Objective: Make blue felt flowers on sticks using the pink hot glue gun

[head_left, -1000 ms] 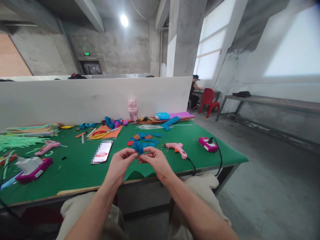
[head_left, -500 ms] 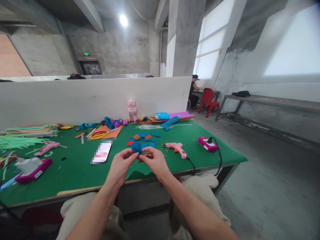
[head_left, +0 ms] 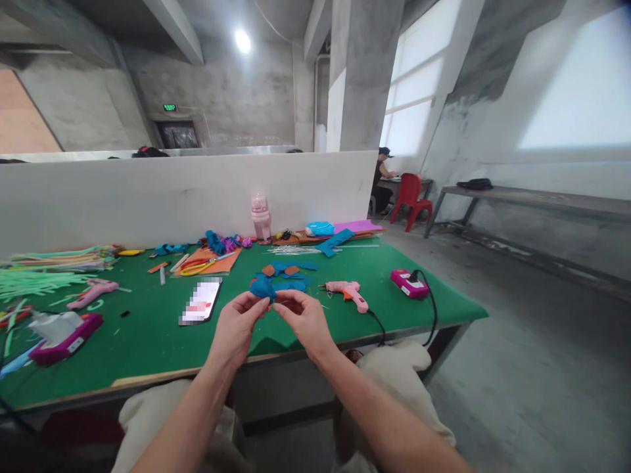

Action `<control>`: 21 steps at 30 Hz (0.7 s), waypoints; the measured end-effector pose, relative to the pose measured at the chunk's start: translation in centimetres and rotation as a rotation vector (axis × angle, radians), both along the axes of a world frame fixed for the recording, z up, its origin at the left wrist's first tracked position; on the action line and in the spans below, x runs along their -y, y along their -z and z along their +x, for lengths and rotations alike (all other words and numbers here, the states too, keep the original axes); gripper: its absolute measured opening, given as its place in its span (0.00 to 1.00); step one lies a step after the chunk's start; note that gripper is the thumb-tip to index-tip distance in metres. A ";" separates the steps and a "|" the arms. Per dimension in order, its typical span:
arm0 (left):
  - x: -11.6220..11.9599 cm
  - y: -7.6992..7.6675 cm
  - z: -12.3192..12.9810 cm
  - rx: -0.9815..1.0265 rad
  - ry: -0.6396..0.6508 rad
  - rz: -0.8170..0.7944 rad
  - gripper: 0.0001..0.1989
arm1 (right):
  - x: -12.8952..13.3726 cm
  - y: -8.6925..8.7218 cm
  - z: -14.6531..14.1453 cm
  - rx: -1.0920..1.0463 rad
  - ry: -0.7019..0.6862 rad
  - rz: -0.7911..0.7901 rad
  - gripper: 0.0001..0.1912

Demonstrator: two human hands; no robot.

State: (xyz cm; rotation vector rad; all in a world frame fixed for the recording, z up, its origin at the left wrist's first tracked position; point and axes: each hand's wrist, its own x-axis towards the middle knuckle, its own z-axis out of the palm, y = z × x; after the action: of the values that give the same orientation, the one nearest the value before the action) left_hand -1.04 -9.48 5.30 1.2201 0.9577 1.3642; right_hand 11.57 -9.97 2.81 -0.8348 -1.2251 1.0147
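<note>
Between my fingertips is a small bundle of blue crepe paper [head_left: 263,288], rounded at the top like a flower head. My left hand [head_left: 238,323] pinches its lower left side. On the other side, my right hand [head_left: 304,316] pinches its base, thumb and forefinger pressed together. Both hands are above the green table [head_left: 152,351] near its front edge. Just behind them lie blue paper pieces [head_left: 296,284] with a few brown ones. A pink hot glue gun [head_left: 349,293] rests to the right of my right hand.
A phone [head_left: 201,301] lies left of my hands. Scissors [head_left: 194,266] rest on orange paper. A purple power strip [head_left: 409,284] with a black cord sits at right, another power strip [head_left: 69,338] at left. A pink bottle [head_left: 261,219] stands before the white partition [head_left: 148,197].
The blue paper bundle has tipped and turned slightly to the left between my fingers. Both hands have stayed in nearly the same place.
</note>
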 end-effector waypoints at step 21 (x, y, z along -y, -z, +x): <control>-0.2 0.5 0.3 0.190 0.015 -0.056 0.09 | 1.9 -0.8 -0.7 0.461 0.289 0.361 0.16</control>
State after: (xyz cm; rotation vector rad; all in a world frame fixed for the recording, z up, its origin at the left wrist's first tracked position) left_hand -0.73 -9.31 4.82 1.0337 0.8458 1.4040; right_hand 10.87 -11.88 3.56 -0.9512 -1.5630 0.3558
